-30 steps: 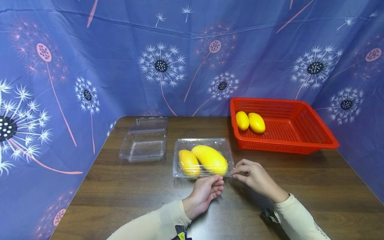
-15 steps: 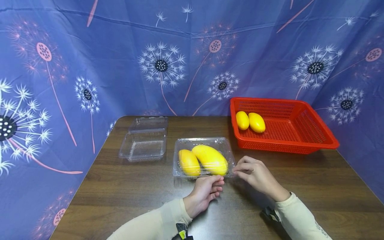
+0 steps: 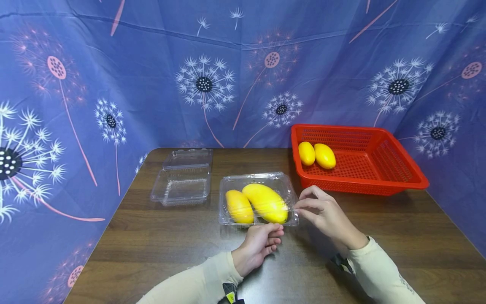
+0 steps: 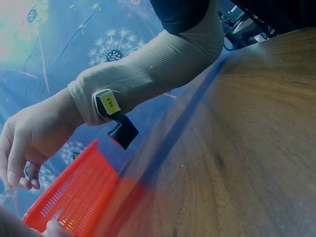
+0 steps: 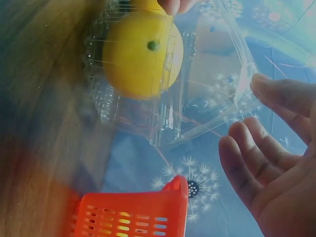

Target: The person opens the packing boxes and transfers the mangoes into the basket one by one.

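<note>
At the left we see an open box point(image 3: 181, 192) on the table point(image 3: 159, 253), near the cloth point(image 3: 243, 76) that hangs behind. Right of it, mid-table, sits our closer box point(image 3: 223, 202) with two mangoes point(image 3: 240, 207) inside, the left one more upright, the right one slanting — both seen through clear plastic. Our left hand point(image 3: 259, 247) lies in front, palm turned sideways, thumb and forefinger pinching the front rim, the other fingers loosely bent; it hides a little of that rim. Our right hand point(image 3: 328, 217) is angled in at the near right corner, thumb and a finger pinching the lid point(image 5: 212, 89), which stands above the base there — its other fingers are loosely bent. Beyond that hand is the red basket point(image 3: 349, 183), apart from our box, its near wall bounding the space behind; two more mangoes point(image 3: 325, 156) lie at its left end.
</note>
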{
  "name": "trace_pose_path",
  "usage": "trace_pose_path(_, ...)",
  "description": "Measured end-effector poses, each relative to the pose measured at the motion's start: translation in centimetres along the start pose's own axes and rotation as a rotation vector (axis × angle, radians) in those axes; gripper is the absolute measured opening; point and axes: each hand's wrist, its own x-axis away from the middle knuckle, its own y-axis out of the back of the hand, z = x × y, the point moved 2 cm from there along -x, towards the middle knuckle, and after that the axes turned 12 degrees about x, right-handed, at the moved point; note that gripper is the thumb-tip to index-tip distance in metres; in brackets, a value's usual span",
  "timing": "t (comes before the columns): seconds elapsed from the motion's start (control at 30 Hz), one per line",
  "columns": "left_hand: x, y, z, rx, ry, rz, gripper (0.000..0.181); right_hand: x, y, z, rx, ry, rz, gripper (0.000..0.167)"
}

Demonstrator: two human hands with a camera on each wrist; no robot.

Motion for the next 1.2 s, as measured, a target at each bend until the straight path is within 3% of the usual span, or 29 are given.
trace_pose_path(0.57, 0.3, 1.0, -1.0, 0.002, 0.014, -0.008, 0.03, 0.2, -0.4, -0.3, -0.018, 0.045, 0.038, 0.031)
trace_pose_path(1.2, 0.9, 2.7, -1.8, 0.014, 0.001, -0.022, 0.027, 0.5, -0.6, -0.7, -0.039, 0.057, 0.042, 0.031)
